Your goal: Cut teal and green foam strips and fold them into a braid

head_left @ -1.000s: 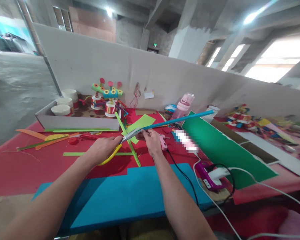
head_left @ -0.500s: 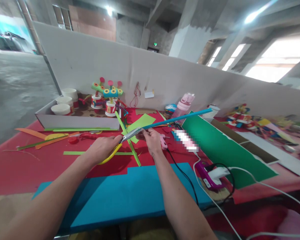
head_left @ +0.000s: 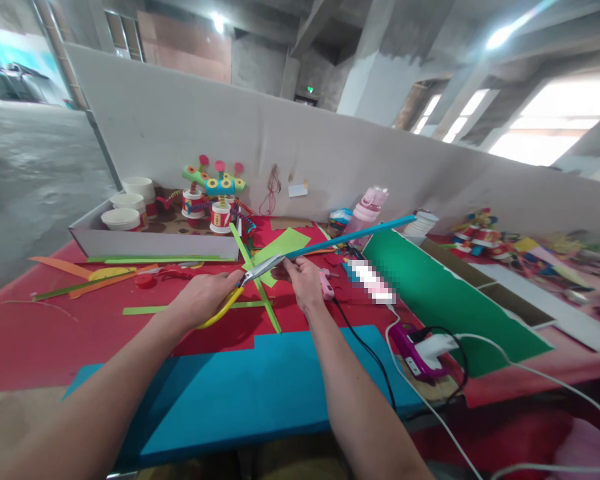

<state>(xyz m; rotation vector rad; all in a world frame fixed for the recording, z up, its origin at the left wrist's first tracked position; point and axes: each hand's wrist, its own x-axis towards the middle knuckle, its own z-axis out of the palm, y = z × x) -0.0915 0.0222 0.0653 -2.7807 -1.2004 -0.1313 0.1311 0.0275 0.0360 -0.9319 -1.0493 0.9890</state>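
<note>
My left hand (head_left: 207, 298) is wrapped round the yellow handles of a pair of scissors (head_left: 223, 310), whose metal blades point right and up. Between the fingers of my right hand (head_left: 304, 279) is the near end of a long blue strip (head_left: 353, 236), which slants up to the right. The scissor tips lie at the strip's near end, beside my right fingertips. Under the blades, a light green strip (head_left: 271, 308) crosses the table at a slant, next to a light green paper sheet (head_left: 293, 243). Another green strip (head_left: 145, 311) lies flat behind my left wrist.
Blue sheets (head_left: 230, 393) cover the near edge. A pink glue gun (head_left: 326, 285) lies beyond my right wrist. A purple power strip (head_left: 416, 353) with cables and a green board (head_left: 450, 293) are at right. A box (head_left: 155, 245) with cups stands back left, a pink bottle (head_left: 367, 212) behind.
The far end of the blue strip has shifted slightly left. Both hands and the scissors look almost unmoved.
</note>
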